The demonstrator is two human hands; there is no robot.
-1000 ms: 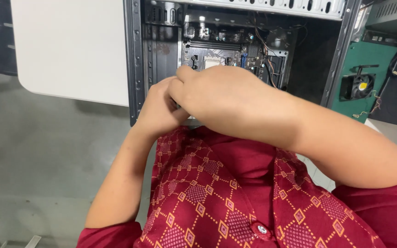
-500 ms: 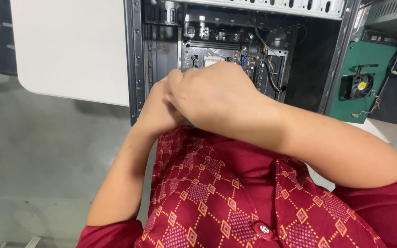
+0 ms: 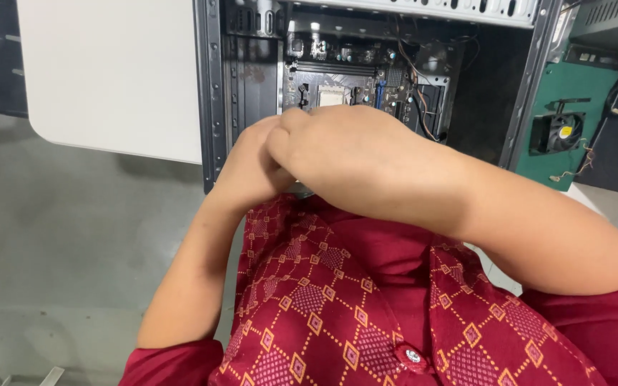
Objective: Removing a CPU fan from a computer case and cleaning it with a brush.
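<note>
An open black computer case [image 3: 212, 107] lies on its side on a white table [image 3: 109, 71], showing the motherboard [image 3: 366, 86] inside. My left hand [image 3: 252, 161] and my right hand [image 3: 352, 154] are pressed together at the case's near edge, right over left. Their fingers curl inward and hide whatever lies between them. A small grey edge shows just under the hands. My red patterned shirt [image 3: 366, 300] fills the lower part of the view.
A green board with a small black fan [image 3: 559, 132] stands to the right of the case, with loose wires beside it. Grey floor [image 3: 59, 236] lies below the table's rounded left corner. Dark equipment sits at the far left edge.
Both hands have stayed clasped at the case's near edge, shifting only slightly. The view has barely moved.
</note>
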